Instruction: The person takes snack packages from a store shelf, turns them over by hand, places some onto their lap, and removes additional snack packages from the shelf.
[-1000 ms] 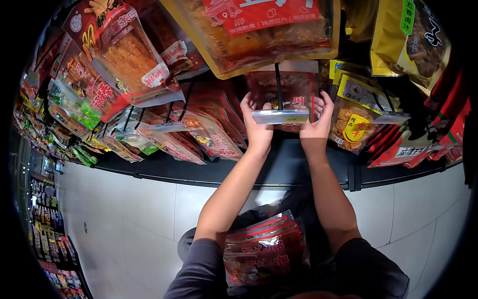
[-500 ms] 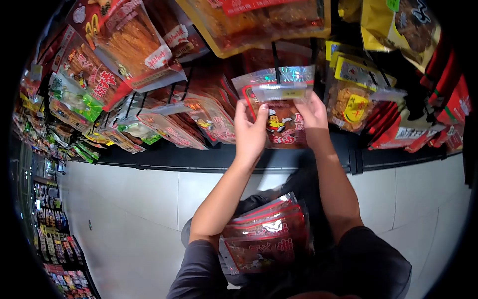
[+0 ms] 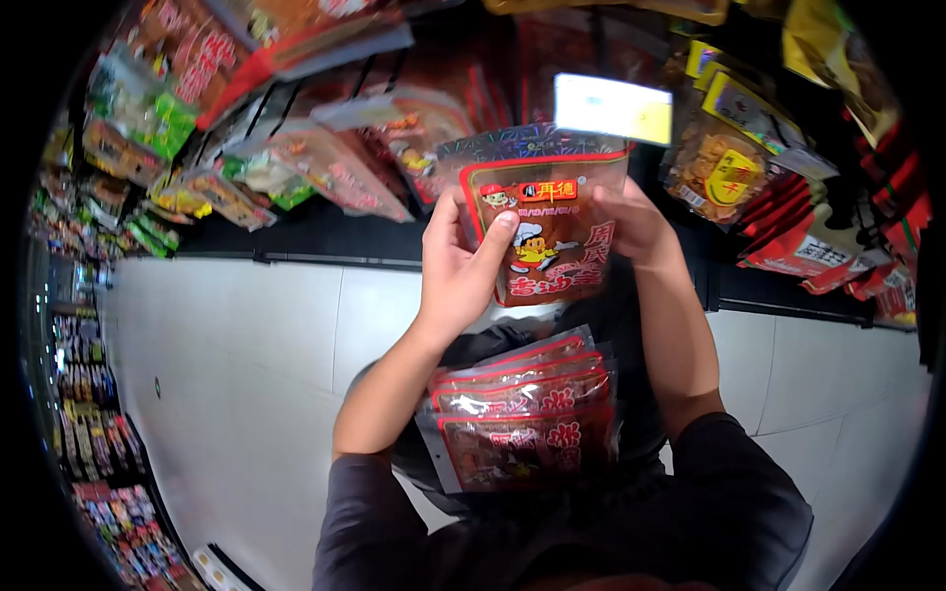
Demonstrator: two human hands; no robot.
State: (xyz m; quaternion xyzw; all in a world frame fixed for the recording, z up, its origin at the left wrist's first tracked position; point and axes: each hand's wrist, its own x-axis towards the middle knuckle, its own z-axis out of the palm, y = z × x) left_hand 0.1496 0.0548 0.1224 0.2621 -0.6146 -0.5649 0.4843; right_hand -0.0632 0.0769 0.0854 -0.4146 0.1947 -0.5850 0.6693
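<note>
My left hand [image 3: 458, 261] is closed on the left side of a red-bordered snack packet [image 3: 552, 231], its thumb across the front. The packet has a clear top, Chinese lettering and a cartoon cook in a white hat. At the packet's right edge is my right hand [image 3: 639, 225], slightly blurred, with the thumb on the front and the other fingers partly hidden. Further packets may lie behind this one; I cannot tell. Below, on my lap, rests a stack of similar red-edged snack packets [image 3: 522, 448], overlapping one another.
A bright price tag [image 3: 613, 108] sticks out just above the held packet. Hanging packets [image 3: 340, 163] crowd the rack on the left; yellow-labelled bags [image 3: 724, 177] and red bags [image 3: 803, 246] hang on the right. The dark shelf edge [image 3: 305, 258] runs above a pale tiled floor [image 3: 236, 345].
The packet has come away from beneath the price tag, toward my body, and now shows its whole front. Both hands moved with it. The view has shifted a little.
</note>
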